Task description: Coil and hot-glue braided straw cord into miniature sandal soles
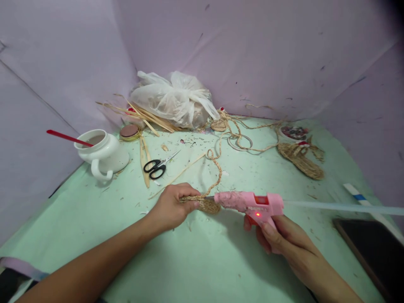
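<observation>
My left hand [173,207] pinches a small woven straw sole [209,206], partly hidden by my fingers. From its top edge a braided straw cord [218,173] runs up and back across the table. In my right hand [280,240] is a pink hot glue gun [243,201], held by its handle with fingers at the orange trigger. A red light glows on its side. Its nozzle tip meets the sole's edge near the cord, beside my left fingers. A long clear glue stick [341,207] sticks out of the gun's rear toward the right.
Black-handled scissors [156,168] lie behind my left hand. A white pot [109,153] with a red stick stands left, near a round-lidded jar [129,132]. A white plastic bag [176,99] sits at the back. A woven straw slipper [299,160] and a dark flat device [369,252] lie right.
</observation>
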Demonstrator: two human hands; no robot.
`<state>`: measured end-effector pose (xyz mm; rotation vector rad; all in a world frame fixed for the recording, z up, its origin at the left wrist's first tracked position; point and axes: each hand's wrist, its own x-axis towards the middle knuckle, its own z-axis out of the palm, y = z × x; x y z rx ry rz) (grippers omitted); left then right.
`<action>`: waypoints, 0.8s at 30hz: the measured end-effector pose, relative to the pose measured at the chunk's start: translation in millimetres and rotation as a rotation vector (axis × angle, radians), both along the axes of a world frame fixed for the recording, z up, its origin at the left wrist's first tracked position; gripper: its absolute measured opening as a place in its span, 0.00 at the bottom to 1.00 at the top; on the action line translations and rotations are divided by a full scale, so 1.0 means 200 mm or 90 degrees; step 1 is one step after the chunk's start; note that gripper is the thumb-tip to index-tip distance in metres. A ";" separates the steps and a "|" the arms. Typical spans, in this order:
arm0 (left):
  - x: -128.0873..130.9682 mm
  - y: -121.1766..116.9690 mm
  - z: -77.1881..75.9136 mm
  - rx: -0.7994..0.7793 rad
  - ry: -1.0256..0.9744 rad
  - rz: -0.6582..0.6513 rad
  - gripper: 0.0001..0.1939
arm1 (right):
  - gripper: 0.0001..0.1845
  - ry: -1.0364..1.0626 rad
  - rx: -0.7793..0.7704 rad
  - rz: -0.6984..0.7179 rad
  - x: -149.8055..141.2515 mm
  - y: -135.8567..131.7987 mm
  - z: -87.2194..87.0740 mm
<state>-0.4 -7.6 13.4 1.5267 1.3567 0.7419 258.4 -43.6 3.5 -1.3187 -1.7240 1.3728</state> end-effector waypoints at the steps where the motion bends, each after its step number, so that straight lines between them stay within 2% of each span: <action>1: 0.00 0.00 0.00 0.000 0.000 0.000 0.06 | 0.20 0.002 -0.003 0.003 0.00 0.00 0.00; 9: 0.00 0.00 0.00 -0.006 0.001 0.003 0.06 | 0.23 0.002 -0.053 -0.035 -0.03 -0.01 0.03; 14: 0.00 0.00 0.00 -0.007 0.004 0.002 0.06 | 0.22 0.000 -0.028 -0.004 -0.02 0.00 0.01; 24: 0.00 0.00 0.00 -0.002 0.010 0.002 0.06 | 0.21 -0.008 0.001 -0.018 0.01 0.01 0.01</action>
